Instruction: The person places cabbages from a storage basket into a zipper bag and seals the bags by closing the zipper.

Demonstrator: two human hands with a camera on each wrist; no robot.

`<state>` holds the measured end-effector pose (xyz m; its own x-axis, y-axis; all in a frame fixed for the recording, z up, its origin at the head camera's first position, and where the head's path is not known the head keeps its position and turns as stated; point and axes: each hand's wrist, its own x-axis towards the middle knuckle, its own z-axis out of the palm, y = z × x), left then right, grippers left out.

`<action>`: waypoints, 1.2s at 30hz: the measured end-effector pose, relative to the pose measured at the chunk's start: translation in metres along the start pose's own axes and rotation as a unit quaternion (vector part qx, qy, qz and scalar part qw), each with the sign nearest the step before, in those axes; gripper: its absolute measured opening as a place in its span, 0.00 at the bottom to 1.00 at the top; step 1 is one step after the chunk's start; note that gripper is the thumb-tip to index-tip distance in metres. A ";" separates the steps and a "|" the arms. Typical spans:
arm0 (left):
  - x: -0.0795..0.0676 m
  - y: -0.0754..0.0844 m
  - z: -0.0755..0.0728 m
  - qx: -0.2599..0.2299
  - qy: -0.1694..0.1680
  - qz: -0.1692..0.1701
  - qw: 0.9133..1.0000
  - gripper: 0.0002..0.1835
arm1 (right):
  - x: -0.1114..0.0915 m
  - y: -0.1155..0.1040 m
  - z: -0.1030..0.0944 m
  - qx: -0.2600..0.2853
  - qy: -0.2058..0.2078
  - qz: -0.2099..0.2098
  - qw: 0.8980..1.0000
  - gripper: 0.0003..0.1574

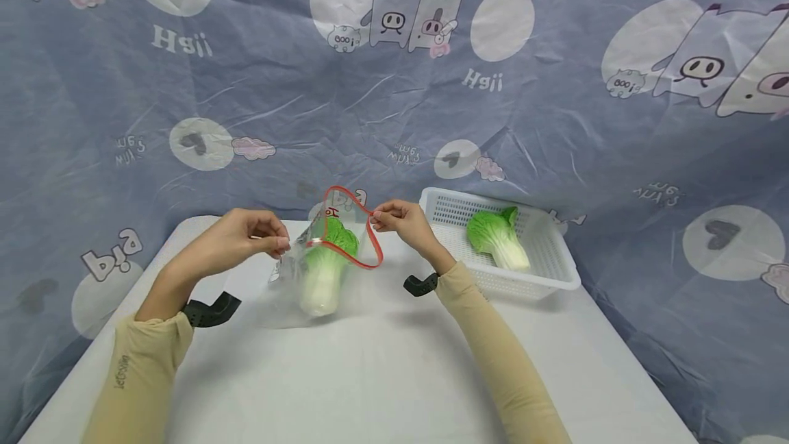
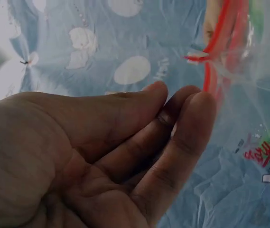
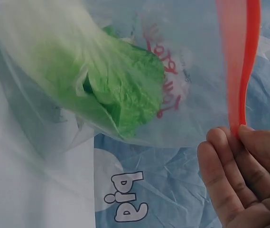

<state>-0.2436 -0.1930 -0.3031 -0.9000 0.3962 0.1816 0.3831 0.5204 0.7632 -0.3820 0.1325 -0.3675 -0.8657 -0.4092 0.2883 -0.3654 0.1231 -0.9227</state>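
Note:
A clear zip bag [image 1: 290, 293] with a red zip strip [image 3: 249, 61] stands on the table, its mouth spread into a loop. Inside it is a head of Chinese cabbage [image 1: 322, 279], green leaves up and white stem down. My right hand [image 1: 397, 221] pinches the red strip at one end of the mouth between thumb and fingers. Beside the other end is my left hand [image 1: 253, 235], fingers loosely bent. The left wrist view shows a gap between its thumb and fingertips [image 2: 199, 111], with the bag's edge just beyond them.
At the right of the white table [image 1: 394, 375] stands a white perforated basket [image 1: 557, 252] holding another Chinese cabbage [image 1: 499, 242]. A blue-grey cloth [image 1: 394, 101] printed with cartoon pigs hangs behind the table and at its sides.

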 end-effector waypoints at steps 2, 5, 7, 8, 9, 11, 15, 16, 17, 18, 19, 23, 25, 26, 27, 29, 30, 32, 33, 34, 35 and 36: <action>0.002 0.002 0.010 -0.009 -0.023 -0.011 1.000 0.06 | -0.001 0.002 0.001 -0.011 -0.009 -0.007 1.000 0.14; 0.010 0.005 0.020 -0.013 -0.013 -0.041 0.999 0.10 | -0.004 -0.001 0.003 -0.022 -0.012 -0.020 0.999 0.12; 0.019 0.006 0.025 -0.008 0.015 -0.060 0.998 0.13 | -0.005 -0.001 0.002 -0.028 -0.011 -0.027 0.999 0.11; 0.024 0.007 0.028 -0.006 0.031 -0.070 0.997 0.15 | -0.007 -0.001 0.002 -0.033 -0.010 -0.032 0.999 0.11; 0.029 0.007 0.030 -0.004 0.044 -0.079 0.996 0.17 | -0.008 -0.001 0.002 -0.037 -0.008 -0.035 0.999 0.11; 0.038 0.007 0.035 -0.006 0.059 -0.098 0.993 0.19 | -0.009 0.003 0.000 -0.043 -0.007 -0.037 0.998 0.11; 0.053 0.006 0.048 -0.004 0.057 -0.126 0.990 0.23 | -0.013 0.004 -0.003 -0.048 -0.008 -0.024 0.999 0.11; 0.056 0.006 0.051 -0.005 0.053 -0.130 0.990 0.24 | -0.014 0.004 -0.004 -0.047 -0.008 -0.021 0.999 0.11; 0.058 0.006 0.053 -0.003 0.051 -0.133 0.990 0.23 | -0.014 0.003 -0.005 -0.044 -0.010 -0.019 0.999 0.11; 0.059 0.005 0.056 -0.001 0.050 -0.133 0.990 0.22 | -0.015 0.003 -0.006 -0.042 -0.012 -0.017 0.999 0.12; 0.060 0.005 0.058 -0.001 0.051 -0.135 0.990 0.21 | -0.016 0.001 -0.007 -0.038 -0.015 -0.016 0.999 0.12; 0.060 0.004 0.061 -0.023 0.063 -0.141 0.988 0.15 | -0.021 -0.010 -0.008 -0.042 -0.030 -0.014 0.999 0.13; 0.058 0.004 0.060 -0.040 0.075 -0.149 0.985 0.13 | -0.023 -0.017 -0.007 -0.050 -0.036 -0.013 0.998 0.13; 0.057 0.003 0.059 -0.047 0.082 -0.155 0.983 0.12 | -0.025 -0.020 -0.007 -0.059 -0.036 -0.014 0.998 0.13; 0.057 0.003 0.058 -0.051 0.089 -0.160 0.982 0.12 | -0.027 -0.022 -0.006 -0.065 -0.036 -0.016 0.997 0.13; 0.056 0.002 0.057 -0.070 0.104 -0.167 0.978 0.12 | -0.028 -0.023 -0.007 -0.073 -0.036 -0.019 0.997 0.13; 0.056 0.001 0.056 -0.082 0.110 -0.169 0.976 0.12 | -0.029 -0.024 -0.007 -0.074 -0.035 -0.019 0.996 0.12; 0.057 -0.001 0.056 -0.110 0.116 -0.168 0.973 0.12 | -0.031 -0.024 -0.007 -0.076 -0.034 -0.018 0.996 0.12; 0.057 -0.002 0.056 -0.127 0.115 -0.166 0.971 0.12 | -0.031 -0.023 -0.007 -0.073 -0.035 -0.016 0.997 0.12; 0.057 -0.003 0.056 -0.144 0.113 -0.163 0.970 0.12 | -0.032 -0.023 -0.007 -0.070 -0.036 -0.012 0.997 0.12; 0.058 -0.004 0.057 -0.158 0.108 -0.159 0.968 0.12 | -0.033 -0.022 -0.008 -0.069 -0.037 -0.009 0.997 0.12; 0.058 -0.005 0.057 -0.171 0.103 -0.158 0.967 0.12 | -0.034 -0.022 -0.008 -0.069 -0.039 -0.004 0.997 0.12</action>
<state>-0.2857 -0.1294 -0.3319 -0.9967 0.0817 -0.0015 0.0229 0.2972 0.9545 -0.3477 0.1510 -0.3545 -0.8353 -0.4789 0.2700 -0.4204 0.2398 -0.8751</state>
